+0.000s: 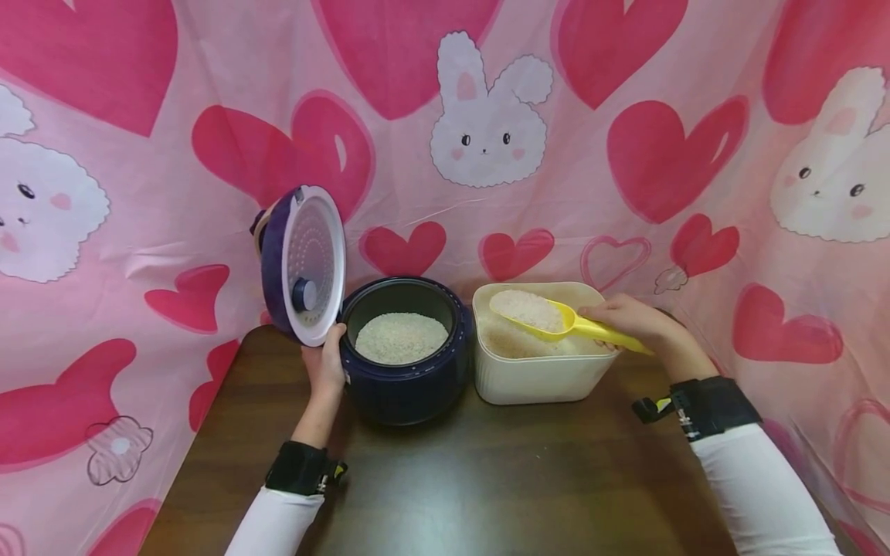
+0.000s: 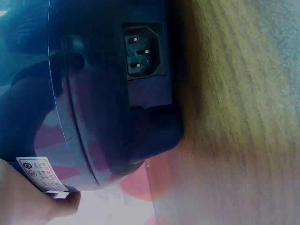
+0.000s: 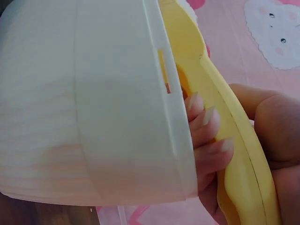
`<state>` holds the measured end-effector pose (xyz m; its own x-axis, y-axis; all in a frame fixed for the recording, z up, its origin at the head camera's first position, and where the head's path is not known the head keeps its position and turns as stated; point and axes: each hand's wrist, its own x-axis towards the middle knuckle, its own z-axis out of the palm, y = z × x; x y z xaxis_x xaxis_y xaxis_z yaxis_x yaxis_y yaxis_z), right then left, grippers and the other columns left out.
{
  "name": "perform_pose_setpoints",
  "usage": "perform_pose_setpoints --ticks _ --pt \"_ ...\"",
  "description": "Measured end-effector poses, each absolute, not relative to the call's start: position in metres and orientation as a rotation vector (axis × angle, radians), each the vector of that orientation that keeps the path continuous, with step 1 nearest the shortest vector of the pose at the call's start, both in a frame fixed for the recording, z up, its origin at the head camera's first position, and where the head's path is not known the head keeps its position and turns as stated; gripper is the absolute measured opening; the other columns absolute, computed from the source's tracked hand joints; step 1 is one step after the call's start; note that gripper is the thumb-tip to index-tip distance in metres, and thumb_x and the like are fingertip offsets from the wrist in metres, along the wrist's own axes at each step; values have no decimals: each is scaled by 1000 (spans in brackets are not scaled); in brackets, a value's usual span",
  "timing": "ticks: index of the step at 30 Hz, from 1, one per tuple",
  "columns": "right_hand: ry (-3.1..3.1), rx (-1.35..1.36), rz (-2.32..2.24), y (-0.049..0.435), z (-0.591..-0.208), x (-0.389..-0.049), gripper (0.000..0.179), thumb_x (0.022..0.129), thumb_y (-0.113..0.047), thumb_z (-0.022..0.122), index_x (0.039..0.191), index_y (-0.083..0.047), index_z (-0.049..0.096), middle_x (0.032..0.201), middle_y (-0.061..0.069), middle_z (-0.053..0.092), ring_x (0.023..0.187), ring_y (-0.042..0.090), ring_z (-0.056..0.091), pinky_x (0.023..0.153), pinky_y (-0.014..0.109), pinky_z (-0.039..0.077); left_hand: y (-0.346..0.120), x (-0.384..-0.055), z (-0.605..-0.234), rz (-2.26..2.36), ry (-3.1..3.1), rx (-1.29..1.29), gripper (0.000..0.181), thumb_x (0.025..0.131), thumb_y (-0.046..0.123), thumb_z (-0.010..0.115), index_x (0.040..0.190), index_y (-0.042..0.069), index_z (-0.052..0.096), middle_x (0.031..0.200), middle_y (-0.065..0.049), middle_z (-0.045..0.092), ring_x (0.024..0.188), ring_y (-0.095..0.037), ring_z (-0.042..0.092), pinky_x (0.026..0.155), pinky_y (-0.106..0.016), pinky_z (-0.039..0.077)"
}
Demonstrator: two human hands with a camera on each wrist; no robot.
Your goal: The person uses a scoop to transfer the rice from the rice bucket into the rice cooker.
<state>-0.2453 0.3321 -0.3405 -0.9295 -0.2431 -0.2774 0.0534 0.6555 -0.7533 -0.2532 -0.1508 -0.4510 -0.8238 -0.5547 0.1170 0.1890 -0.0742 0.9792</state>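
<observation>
A dark blue rice cooker (image 1: 406, 398) stands with its round lid (image 1: 310, 266) raised at the left and white rice (image 1: 401, 338) in its pot. My left hand (image 1: 323, 367) grips the cooker's side at the lid's lower edge, thumb toward the rim; the other fingers are partly hidden. In the left wrist view, that hand (image 2: 30, 199) lies beside a white label (image 2: 42, 173). My right hand (image 1: 629, 318) grips the handle of a yellow scoop (image 1: 566, 320), its fingers curled round the handle (image 3: 234, 126). Rice heaps in the scoop, above a cream bin (image 1: 542, 382).
More grain lies inside the cream bin, which stands just right of the cooker. Both sit at the back of a brown wooden table (image 1: 487, 486). Behind hangs a pink cloth (image 1: 417, 193) with hearts and rabbits. The cooker's power socket (image 2: 143, 51) has no plug in it.
</observation>
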Motion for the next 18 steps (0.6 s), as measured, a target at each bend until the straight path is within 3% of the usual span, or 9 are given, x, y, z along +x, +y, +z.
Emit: perform_pose_setpoints --ticks 10,18 --pt "2503 -120 -1261 335 -344 -243 50 107 -43 54 79 -4 71 67 7 62 57 20 57 54 29 50 -151 -253 -449 -1968 -1696 392 32 87 19 69 116 6 62 102 5 61 99 -13 52 95 -21 38" --pt "2534 -89 -1238 331 -343 -242 53 105 -48 54 89 0 71 74 8 64 67 25 61 61 31 53 -151 -252 -449 -1961 -1698 403 29 87 19 69 113 6 63 98 6 61 96 -13 52 93 -20 39"
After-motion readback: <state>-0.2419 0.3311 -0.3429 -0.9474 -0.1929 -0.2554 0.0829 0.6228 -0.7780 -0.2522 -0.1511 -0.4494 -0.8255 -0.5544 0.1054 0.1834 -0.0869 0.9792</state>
